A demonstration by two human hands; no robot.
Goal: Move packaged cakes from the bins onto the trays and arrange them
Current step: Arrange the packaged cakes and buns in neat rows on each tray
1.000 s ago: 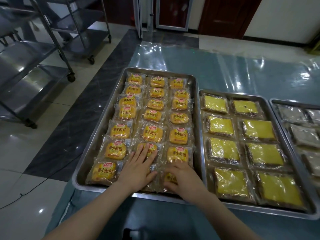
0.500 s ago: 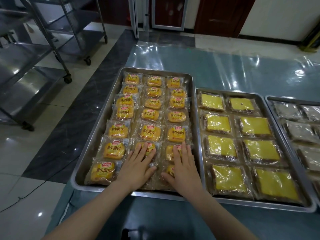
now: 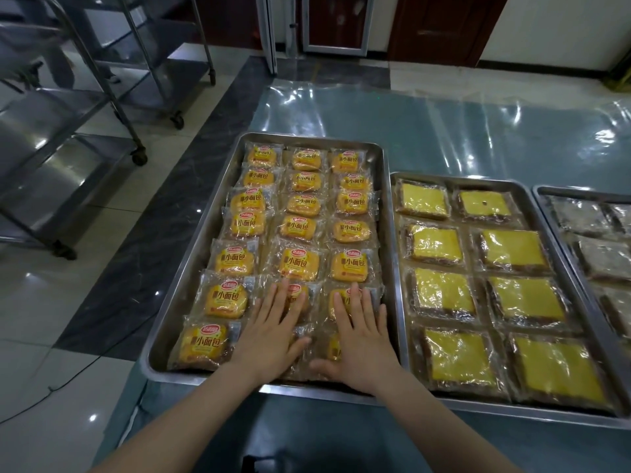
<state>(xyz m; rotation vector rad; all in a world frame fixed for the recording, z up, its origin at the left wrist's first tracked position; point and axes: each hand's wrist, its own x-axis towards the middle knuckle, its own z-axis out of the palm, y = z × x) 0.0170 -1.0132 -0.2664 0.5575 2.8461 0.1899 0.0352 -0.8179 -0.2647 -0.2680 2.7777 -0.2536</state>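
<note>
Left tray, steel, long axis runs straight away from me. It holds bread packs in three columns, seven rows deep. Each pack lies flat, long side across the tray, and the print reads upright toward me. The packs are clear crinkly wrap over rounded orange-yellow buns.

Left grip lies palm down with fingers straight and spread, on the middle column's two nearest packs, holding nothing. Right grip does the same on the right column's two nearest packs.

A second ago the right grip sat lower, fingers bent over the nearest pack only. Now it is flat and reaches further up. The left grip has stayed put.

Middle tray touches the left tray's right side. It holds flat yellow square cakes with dark edges, two columns, in glossy wrap. Right tray holds greyish packs and is cut off by the frame edge.

The counter is blue-green under shiny clear film. Steel carts stand on the tile floor to the left.
</note>
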